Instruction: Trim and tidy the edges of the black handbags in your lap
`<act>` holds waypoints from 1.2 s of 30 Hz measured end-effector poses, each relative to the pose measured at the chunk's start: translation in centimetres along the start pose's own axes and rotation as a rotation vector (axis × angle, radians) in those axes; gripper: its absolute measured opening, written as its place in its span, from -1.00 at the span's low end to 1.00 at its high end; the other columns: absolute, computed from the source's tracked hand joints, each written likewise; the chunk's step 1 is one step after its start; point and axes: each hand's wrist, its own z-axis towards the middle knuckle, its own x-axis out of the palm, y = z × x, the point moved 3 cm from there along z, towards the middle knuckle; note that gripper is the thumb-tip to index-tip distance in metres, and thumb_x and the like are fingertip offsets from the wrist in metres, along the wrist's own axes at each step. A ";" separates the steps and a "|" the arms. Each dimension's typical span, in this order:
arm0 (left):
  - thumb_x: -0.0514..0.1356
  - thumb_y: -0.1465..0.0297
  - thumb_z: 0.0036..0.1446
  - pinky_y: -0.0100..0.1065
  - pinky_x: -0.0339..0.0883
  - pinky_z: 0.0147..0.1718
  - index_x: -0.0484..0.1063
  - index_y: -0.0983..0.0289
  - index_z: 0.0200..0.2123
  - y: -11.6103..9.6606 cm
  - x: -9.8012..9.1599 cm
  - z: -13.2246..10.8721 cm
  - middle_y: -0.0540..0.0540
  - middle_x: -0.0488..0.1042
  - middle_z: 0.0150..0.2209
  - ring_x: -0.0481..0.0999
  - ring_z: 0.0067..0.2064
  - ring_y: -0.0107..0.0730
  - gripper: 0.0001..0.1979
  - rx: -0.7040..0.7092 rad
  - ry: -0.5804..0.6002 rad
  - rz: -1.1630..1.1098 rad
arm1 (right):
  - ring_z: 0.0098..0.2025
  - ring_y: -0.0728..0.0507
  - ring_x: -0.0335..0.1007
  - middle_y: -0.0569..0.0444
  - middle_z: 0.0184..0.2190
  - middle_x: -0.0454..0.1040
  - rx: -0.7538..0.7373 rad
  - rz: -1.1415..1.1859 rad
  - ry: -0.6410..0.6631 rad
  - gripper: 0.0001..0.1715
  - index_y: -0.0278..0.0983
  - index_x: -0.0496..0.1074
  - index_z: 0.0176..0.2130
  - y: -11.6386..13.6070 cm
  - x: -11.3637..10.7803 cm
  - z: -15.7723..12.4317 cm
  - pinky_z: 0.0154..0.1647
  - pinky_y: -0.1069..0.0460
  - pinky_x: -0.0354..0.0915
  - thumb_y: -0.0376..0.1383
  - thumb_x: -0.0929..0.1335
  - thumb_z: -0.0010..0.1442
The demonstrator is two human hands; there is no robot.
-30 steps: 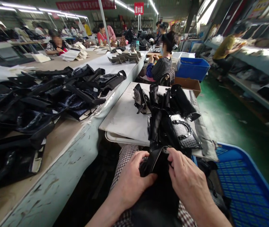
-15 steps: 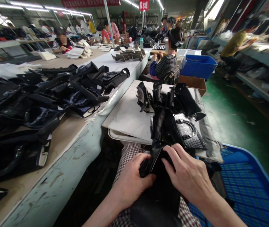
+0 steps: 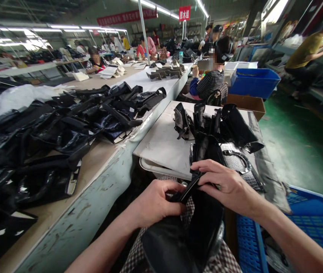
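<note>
**Both hands on the black piece, low at your six o'clock**

Take your hands as the centre of the clock. Your left hand [image 3: 161, 199] grips the black piece [image 3: 172, 242] by its upper edge, fingers over it and thumb beneath. Your right hand [image 3: 223, 185] pinches the far end of that same edge, fingers bent. A pale line runs along the edge between the two. The rest of the piece hangs down towards six o'clock, over the checked fabric [image 3: 134, 246] on your lap.

At twelve o'clock, just past your fingertips, you have the small counter [image 3: 164, 148], with black items [image 3: 203, 127] lying along its right part. Near three o'clock, just beyond your right hand, lies a shiny textured item [image 3: 250, 176] with a looped handle. Your ten o'clock holds the long counter [image 3: 100, 161] and its heap of dark items [image 3: 73, 125]. The blue basket [image 3: 314, 193] sits between three and four. A person in a striped top [image 3: 211, 85] sits between twelve and one, well apart from you; a blue crate [image 3: 255, 83] stands at one.
</note>
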 end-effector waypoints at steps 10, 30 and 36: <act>0.29 0.38 -0.01 -0.33 0.36 -0.17 0.49 0.21 0.02 2.4 -1.9 3.0 0.04 0.57 -0.15 0.53 -0.15 -0.24 -0.54 -0.148 0.304 -0.023 | -0.17 -0.07 0.50 0.12 -0.22 0.57 0.305 0.287 -0.114 -0.83 -0.22 0.52 -0.42 -2.4 3.0 -0.8 -0.09 0.04 0.34 -0.43 0.39 0.17; 0.26 -0.05 0.01 -0.45 0.06 -0.57 0.54 0.25 -0.50 -0.5 -1.4 2.8 0.01 0.49 -0.59 0.43 -0.54 -0.40 -0.55 -0.022 0.103 1.004 | -0.33 -0.07 0.46 0.19 -0.35 0.56 0.467 0.134 -0.160 -0.83 -0.22 0.45 -0.51 -2.7 3.5 0.4 -0.27 0.03 0.23 -0.36 0.41 0.11; 0.19 -0.03 0.05 -0.41 -0.02 -0.59 0.55 0.25 -0.56 0.6 -1.1 1.9 0.04 0.47 -0.63 0.38 -0.57 -0.38 -0.53 -0.182 -0.030 1.100 | -0.34 -0.06 0.45 0.18 -0.36 0.57 0.477 0.128 -0.148 -0.83 -0.22 0.45 -0.51 -2.7 3.9 1.0 -0.30 0.05 0.22 -0.38 0.41 0.10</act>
